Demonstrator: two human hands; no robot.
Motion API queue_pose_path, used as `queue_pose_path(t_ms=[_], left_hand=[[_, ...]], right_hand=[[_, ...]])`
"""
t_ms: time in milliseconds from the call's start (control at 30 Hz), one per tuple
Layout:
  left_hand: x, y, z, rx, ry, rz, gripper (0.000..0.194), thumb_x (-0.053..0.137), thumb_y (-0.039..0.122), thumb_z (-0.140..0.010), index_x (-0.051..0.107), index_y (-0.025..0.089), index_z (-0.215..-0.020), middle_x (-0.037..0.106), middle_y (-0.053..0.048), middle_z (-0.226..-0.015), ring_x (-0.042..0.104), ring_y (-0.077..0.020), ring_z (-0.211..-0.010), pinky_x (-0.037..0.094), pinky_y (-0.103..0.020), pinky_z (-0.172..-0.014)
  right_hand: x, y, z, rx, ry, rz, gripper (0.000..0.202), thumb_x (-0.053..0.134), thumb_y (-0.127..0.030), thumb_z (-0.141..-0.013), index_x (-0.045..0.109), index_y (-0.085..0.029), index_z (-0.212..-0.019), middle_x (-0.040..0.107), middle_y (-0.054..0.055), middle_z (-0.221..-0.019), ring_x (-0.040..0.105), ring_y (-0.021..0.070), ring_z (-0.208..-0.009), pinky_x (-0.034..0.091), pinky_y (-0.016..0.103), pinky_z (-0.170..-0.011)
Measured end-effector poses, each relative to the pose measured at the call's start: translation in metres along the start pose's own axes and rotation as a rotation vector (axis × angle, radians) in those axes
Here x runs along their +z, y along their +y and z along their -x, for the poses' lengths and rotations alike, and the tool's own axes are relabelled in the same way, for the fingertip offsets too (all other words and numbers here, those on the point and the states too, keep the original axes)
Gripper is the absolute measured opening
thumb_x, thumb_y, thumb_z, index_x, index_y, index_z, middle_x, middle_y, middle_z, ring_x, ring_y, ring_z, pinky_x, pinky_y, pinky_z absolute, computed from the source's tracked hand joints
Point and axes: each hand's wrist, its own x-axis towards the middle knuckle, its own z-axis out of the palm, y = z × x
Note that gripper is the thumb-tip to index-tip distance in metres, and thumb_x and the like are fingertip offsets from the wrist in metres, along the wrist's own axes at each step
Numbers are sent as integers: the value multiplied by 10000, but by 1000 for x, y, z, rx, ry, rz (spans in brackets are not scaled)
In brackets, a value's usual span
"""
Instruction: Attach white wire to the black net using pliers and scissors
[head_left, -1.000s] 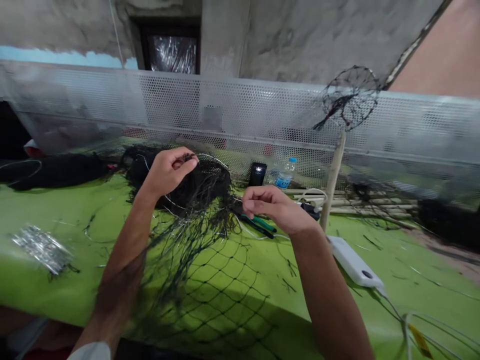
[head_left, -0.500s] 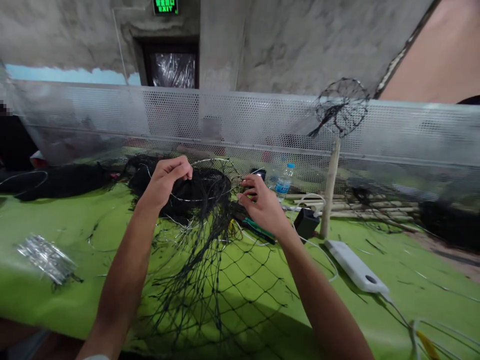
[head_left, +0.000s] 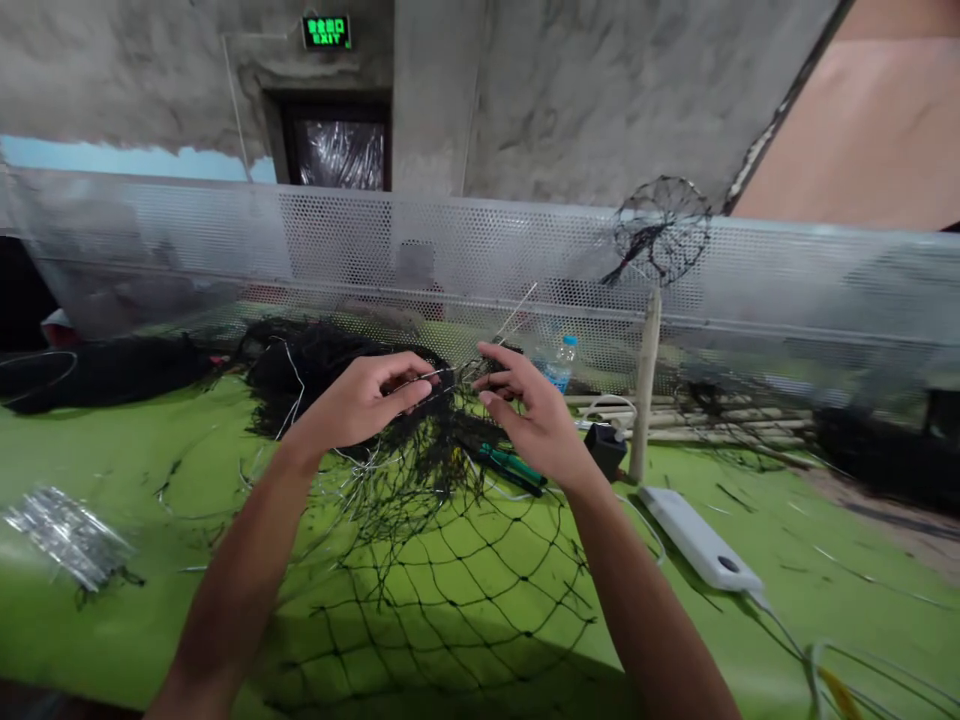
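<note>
My left hand (head_left: 377, 398) is closed in a pinch on a thin silvery wire (head_left: 444, 372). The wire runs toward my right hand, and a pale straight end slants up beyond those fingers. My right hand (head_left: 531, 412) is loosely curled, with dark strands at the thumb and middle fingertips; its index finger stands apart. Black netting (head_left: 487, 545) hangs from between the hands and spreads over the green tabletop (head_left: 142, 440). A dark bunched heap of net (head_left: 322, 350) lies behind my left hand. The exact grip at the right fingertips is too small to make out.
Green-handled pliers (head_left: 514, 468) lie below my right hand. A water bottle (head_left: 561, 365), black adapter (head_left: 604, 452), upright wooden stick (head_left: 645, 390) and white power bank (head_left: 701, 540) stand or lie to the right. Silvery wire pieces (head_left: 71, 535) are bundled at left. A perforated metal panel (head_left: 337, 235) runs behind.
My left hand has moved right and lower, close to my right hand. The wire loop seen between them has shifted, and one wire end now points upward. The net spreads wider below.
</note>
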Motion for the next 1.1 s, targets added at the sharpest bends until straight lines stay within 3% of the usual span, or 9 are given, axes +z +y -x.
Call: queue_pose_path(t_ms=[133,300,367,533,600,667,733,867,1100], left_hand=[[11,9,1,-37,142,-7,317,558,455,-1054,727,190,-1011,482,43,-621,424,-98,-526,332,-244,-484],[6,-4,-3,-12,191,59,300,580,435,-1032,735,187,-964,411,53,-567,334,-100,-489,266,-254,-454],[3,-10,-6,5,175,70,310,548,421,-1036,730,184,-953,419,49,-562,368,-108,-496,315,-254,-477],[1,-13,-10,46,74,-25,186,610,271,-937,742,187,-837,709,-51,-866,641,-155,-795,517,-300,-764],[4,-7,-7,39,51,-77,129,656,230,-896,768,196,-949,753,-72,-1025,684,-191,-943,530,-343,-885],[9,0,-2,20,34,-117,263,691,241,-891,753,208,-1144,760,-81,-1132,692,-207,-1005,531,-358,-920],[16,8,2,-12,-15,-173,326,712,307,-913,732,216,-1226,772,-67,-1092,700,-190,-921,534,-328,-834],[24,15,1,-34,6,-299,236,623,378,-997,773,196,-1000,710,-12,-746,576,-127,-619,397,-266,-578],[15,12,-1,36,104,-186,204,519,270,-1032,684,213,-1136,624,34,-649,481,-108,-535,365,-266,-533]], right_hand=[[-5,-8,3,53,9,-93,548,616,-369,-997,460,-316,-1519,622,106,-1433,720,223,-1004,596,412,-890],[-12,0,-1,126,304,-82,343,590,-432,-983,506,-281,-1279,571,26,-934,578,177,-740,480,335,-621],[-15,4,-4,156,239,-78,320,658,-425,-938,564,-260,-1196,564,22,-905,555,174,-741,447,329,-613],[-15,2,-6,167,40,45,221,622,-432,-966,655,-219,-920,577,11,-759,495,159,-666,383,337,-618],[-12,-1,-5,97,34,162,175,600,-377,-989,670,-222,-948,638,29,-819,544,174,-718,406,345,-660],[-7,-5,-3,19,23,284,150,566,-325,-1011,675,-228,-976,678,50,-900,586,189,-780,427,353,-709],[-2,-8,-1,-24,-4,355,152,533,-299,-1029,664,-231,-989,683,59,-939,588,191,-788,422,353,-715],[2,-11,0,-16,-72,391,144,504,-298,-1044,628,-236,-1004,680,64,-951,576,196,-771,409,352,-711],[-3,-6,-1,-82,-191,270,205,449,-289,-1085,603,-231,-1207,716,99,-1082,667,236,-944,476,374,-801]])
